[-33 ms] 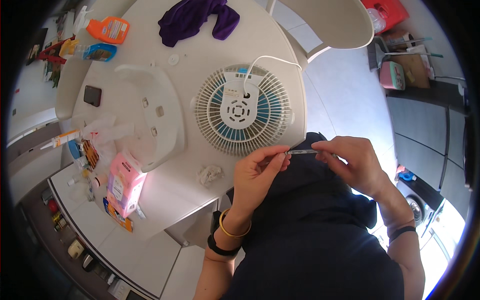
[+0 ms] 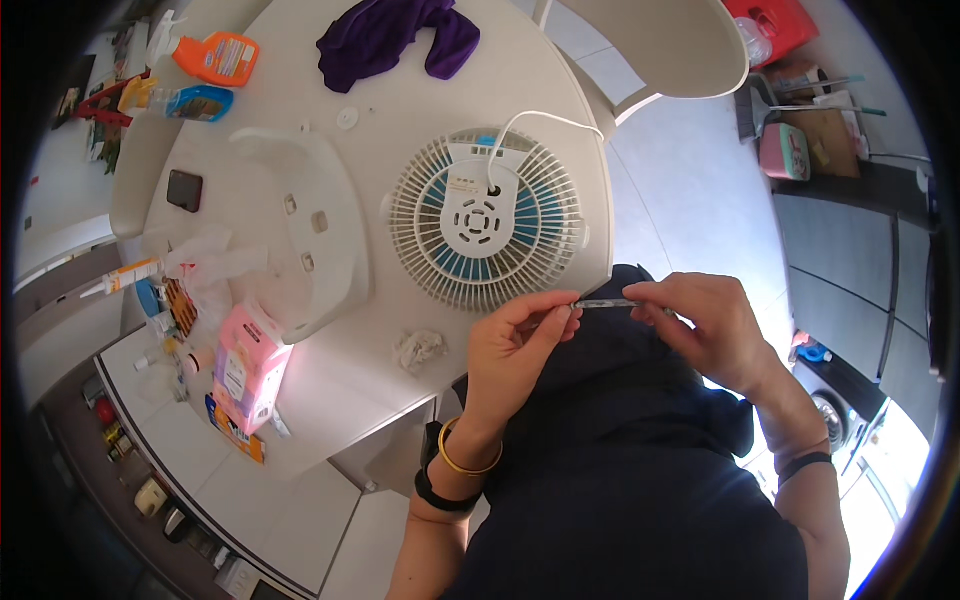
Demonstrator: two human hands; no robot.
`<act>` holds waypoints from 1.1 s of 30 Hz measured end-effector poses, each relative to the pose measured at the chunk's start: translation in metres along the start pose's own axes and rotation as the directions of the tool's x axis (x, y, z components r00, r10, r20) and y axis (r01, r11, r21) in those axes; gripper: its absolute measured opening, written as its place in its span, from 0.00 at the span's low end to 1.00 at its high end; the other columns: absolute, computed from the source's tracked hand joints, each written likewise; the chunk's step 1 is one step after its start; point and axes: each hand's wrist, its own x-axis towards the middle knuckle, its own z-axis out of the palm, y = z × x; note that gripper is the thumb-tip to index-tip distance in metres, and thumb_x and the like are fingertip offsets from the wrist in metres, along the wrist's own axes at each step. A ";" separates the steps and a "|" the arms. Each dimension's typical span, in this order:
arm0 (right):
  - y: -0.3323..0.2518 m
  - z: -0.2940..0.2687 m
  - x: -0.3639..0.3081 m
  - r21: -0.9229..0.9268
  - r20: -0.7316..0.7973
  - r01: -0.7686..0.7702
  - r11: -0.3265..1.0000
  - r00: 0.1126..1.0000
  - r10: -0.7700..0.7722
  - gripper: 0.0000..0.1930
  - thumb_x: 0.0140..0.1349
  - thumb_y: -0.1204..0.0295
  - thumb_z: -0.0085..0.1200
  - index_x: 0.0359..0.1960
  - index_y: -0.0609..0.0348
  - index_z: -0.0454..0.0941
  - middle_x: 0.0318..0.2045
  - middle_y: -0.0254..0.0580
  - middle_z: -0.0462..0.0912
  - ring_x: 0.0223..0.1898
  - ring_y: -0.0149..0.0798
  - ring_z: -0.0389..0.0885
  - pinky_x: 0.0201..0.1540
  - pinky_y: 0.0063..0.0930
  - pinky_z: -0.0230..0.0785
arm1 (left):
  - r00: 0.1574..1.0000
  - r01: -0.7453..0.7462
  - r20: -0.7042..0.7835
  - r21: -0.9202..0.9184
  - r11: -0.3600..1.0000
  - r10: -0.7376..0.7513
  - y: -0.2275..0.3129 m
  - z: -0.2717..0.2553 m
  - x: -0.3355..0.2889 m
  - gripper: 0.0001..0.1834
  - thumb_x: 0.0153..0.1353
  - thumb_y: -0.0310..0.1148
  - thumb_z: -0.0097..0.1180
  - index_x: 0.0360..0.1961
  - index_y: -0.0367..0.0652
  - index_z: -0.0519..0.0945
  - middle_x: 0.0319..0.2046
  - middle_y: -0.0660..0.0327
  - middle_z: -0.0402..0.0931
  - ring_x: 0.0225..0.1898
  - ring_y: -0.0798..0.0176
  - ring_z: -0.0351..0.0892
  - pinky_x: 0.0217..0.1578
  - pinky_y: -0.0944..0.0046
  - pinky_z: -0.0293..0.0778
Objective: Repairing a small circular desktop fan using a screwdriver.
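A smooth, pale table [image 2: 290, 60] with a rounded edge spreads ahead and to the left of the left hand [image 2: 510, 350], while glossy floor tiles [image 2: 650, 180] lie beyond the right hand [image 2: 705, 315]. Between the two hands, just off the table's edge and above dark clothing [image 2: 620, 450], is a slim, straight, greyish rod [image 2: 605, 303]. The left hand has thumb and forefinger pinched together at one end of it; the right hand is nearly closed, thumb and fingertips gripping the other end, remaining fingers loosely curled.

Just ahead of the left hand lies a round fan [image 2: 480, 225], its cream plastic grille made of thin radiating ribs, with a slotted hub and blue blades [image 2: 470, 268] showing through. A smooth white cord [image 2: 545, 114] arcs from its back. Just left of the left hand sits a crumpled, papery wad [image 2: 420, 350]; farther left are a hard, curved white plastic piece [image 2: 335, 225] with small openings and a glossy pink package [image 2: 250, 370]. Well ahead, a soft purple cloth [image 2: 385, 45] lies in folds.
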 end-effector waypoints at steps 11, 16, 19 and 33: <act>-0.001 -0.003 0.003 0.045 0.048 0.094 0.995 0.994 -0.096 0.15 0.52 0.81 0.60 0.44 0.60 0.78 0.28 0.40 0.82 0.29 0.44 0.82 0.31 0.32 0.74 | 0.996 0.057 0.076 -0.061 0.997 -0.052 -0.004 -0.006 0.000 0.11 0.66 0.25 0.54 0.46 0.32 0.79 0.36 0.56 0.82 0.37 0.68 0.82 0.40 0.70 0.79; 0.001 -0.001 0.004 0.020 0.099 0.115 0.993 0.988 -0.116 0.15 0.52 0.81 0.60 0.44 0.60 0.78 0.28 0.41 0.82 0.29 0.43 0.83 0.32 0.32 0.75 | 0.995 0.041 0.093 -0.015 0.999 -0.039 -0.009 -0.008 -0.003 0.11 0.66 0.27 0.54 0.47 0.32 0.79 0.36 0.57 0.82 0.36 0.68 0.82 0.40 0.69 0.79; 0.001 0.002 -0.001 0.075 0.048 0.143 0.987 0.988 -0.147 0.17 0.53 0.80 0.61 0.46 0.60 0.78 0.28 0.41 0.82 0.29 0.43 0.83 0.31 0.32 0.74 | 0.986 0.118 0.138 -0.165 0.979 -0.096 -0.010 -0.011 -0.001 0.10 0.66 0.27 0.53 0.46 0.34 0.78 0.36 0.57 0.82 0.37 0.67 0.82 0.40 0.69 0.79; -0.008 0.011 0.001 0.332 0.168 -0.081 0.940 0.985 0.026 0.18 0.56 0.82 0.58 0.50 0.59 0.75 0.46 0.46 0.81 0.42 0.45 0.82 0.42 0.29 0.76 | 0.915 0.372 0.314 -0.423 0.826 -0.251 -0.024 -0.007 -0.001 0.07 0.67 0.29 0.54 0.43 0.39 0.76 0.36 0.60 0.80 0.35 0.69 0.79 0.39 0.69 0.78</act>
